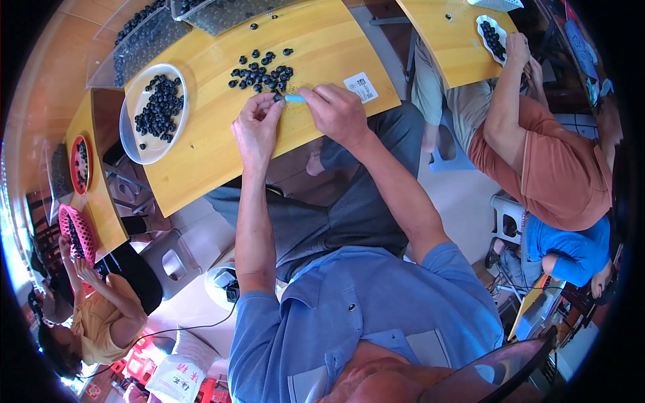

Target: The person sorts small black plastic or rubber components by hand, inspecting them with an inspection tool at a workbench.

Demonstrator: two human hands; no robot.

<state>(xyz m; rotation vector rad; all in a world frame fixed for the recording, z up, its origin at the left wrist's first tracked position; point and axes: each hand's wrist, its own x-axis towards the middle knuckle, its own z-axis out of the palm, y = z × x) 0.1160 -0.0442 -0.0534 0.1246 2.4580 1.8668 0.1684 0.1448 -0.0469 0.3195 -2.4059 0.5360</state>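
Note:
My left hand pinches a small dark round piece between thumb and fingertips, above the near part of the wooden table. In my right hand is a slim light-blue pen-like tool, its tip meeting the piece; the exact kind of tool does not show. Just beyond my hands lies a loose pile of dark round pieces, black and shiny like berries or beads. A round see-through tub on the left holds many more of them.
See-through bins of dark pieces stand at the far left. A printed white card lies right of my hands. Co-workers sit at either side, one by a white dish, another by a pink basket. A red bowl stands on the left table.

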